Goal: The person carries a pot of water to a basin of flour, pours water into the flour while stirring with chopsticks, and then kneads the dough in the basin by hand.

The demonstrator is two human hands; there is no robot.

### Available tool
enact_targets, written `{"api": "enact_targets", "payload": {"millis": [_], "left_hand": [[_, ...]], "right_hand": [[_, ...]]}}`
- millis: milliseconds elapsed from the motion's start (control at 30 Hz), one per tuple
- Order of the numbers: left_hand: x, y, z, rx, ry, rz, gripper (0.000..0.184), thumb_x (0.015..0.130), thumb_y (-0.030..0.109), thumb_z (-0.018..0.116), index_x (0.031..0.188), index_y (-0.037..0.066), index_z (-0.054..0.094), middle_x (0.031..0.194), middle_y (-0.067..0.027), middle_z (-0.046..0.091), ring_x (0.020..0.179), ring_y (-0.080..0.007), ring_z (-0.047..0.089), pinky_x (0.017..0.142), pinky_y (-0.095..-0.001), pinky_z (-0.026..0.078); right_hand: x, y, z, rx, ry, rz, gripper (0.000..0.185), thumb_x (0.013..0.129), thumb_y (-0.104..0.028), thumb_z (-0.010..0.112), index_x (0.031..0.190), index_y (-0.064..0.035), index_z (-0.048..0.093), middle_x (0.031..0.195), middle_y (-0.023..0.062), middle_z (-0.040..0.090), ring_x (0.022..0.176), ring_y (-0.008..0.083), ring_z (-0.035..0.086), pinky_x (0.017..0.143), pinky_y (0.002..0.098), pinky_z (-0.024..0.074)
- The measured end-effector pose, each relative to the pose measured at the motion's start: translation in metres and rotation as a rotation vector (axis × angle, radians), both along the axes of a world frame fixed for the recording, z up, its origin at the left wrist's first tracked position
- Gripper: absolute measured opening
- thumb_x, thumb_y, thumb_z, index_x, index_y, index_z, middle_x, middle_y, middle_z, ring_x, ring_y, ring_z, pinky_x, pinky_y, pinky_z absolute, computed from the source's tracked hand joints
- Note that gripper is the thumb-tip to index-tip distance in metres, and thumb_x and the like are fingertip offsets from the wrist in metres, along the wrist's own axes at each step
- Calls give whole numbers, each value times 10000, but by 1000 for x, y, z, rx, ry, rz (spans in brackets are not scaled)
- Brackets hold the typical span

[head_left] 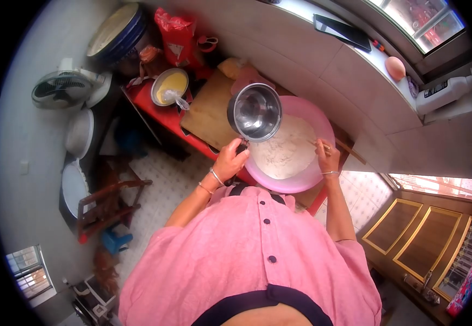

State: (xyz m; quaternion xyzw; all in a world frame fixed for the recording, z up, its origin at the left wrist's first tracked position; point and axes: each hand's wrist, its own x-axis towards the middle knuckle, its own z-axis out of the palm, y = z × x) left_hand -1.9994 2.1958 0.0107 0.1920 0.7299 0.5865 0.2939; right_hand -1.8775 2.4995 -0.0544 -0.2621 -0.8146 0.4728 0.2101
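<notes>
— Over the pink basin (315,117), what is in each hand?

— The left hand (231,163) is closed around the black handle (241,146) of a metal pot (256,113). The pot is above the far left side of the basin, and it hides one part of the basin's rim and one part of the board (209,114). Whether the pot contains something, I cannot tell.

— And the right hand (328,157)?

— Its fingers are curled and hold a thin stick (313,142), at the right side of the basin. Pale flour (280,155) lies in the basin.

— Which other things are near?

— The wooden board lies to the left of the basin, on a red table (145,101). Beside the board stands a metal bowl (154,93) with something yellow (175,81) and a plastic bag (174,98) in it. Behind the bowl are a red bag (176,38) and a blue bucket (117,32).

— Does something stand in the way?

— On the far side, the tiled wall (306,60) is near the basin. Its ledge (301,10) carries a dark flat object (344,33) and a white bottle (445,93), both apart from the hands. On the left, a fan (62,89) and a wooden chair (111,187) are well apart from the pot.
</notes>
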Motion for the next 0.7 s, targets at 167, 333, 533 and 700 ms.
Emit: {"api": "enact_targets", "payload": {"millis": [167, 333, 533, 700], "left_hand": [[-20, 3, -6, 12, 30, 13, 194, 881, 161, 581, 843, 11, 464, 591, -45, 551, 491, -110, 524, 449, -278, 402], [-44, 6, -14, 5, 82, -54, 196, 909, 154, 590, 859, 55, 429, 625, 9, 503, 509, -49, 461, 435, -218, 370], [-66, 20, -9, 18, 80, -95, 188, 904, 166, 596, 859, 49, 455, 631, 7, 518, 510, -51, 468, 439, -220, 373], [-85, 22, -16, 3, 65, -131, 187, 904, 169, 596, 849, 45, 467, 636, 10, 520, 515, -47, 469, 444, -218, 373]], "right_hand": [[-35, -25, -35, 13, -5, -121, 181, 893, -196, 631, 941, -30, 684, 685, 113, 647, 604, 185, 633, 554, 291, 473], [-25, -86, 5, -50, -27, 101, 143, 886, -164, 634, 949, -46, 683, 736, 130, 659, 626, 228, 638, 583, 313, 485], [-49, -106, -17, -38, 124, 117, 151, 885, -156, 632, 954, -31, 681, 787, 153, 665, 656, 244, 645, 597, 311, 488], [-33, -28, -14, 9, -41, -164, 198, 898, -192, 624, 936, -6, 682, 671, 121, 637, 575, 165, 624, 537, 293, 476]]}}
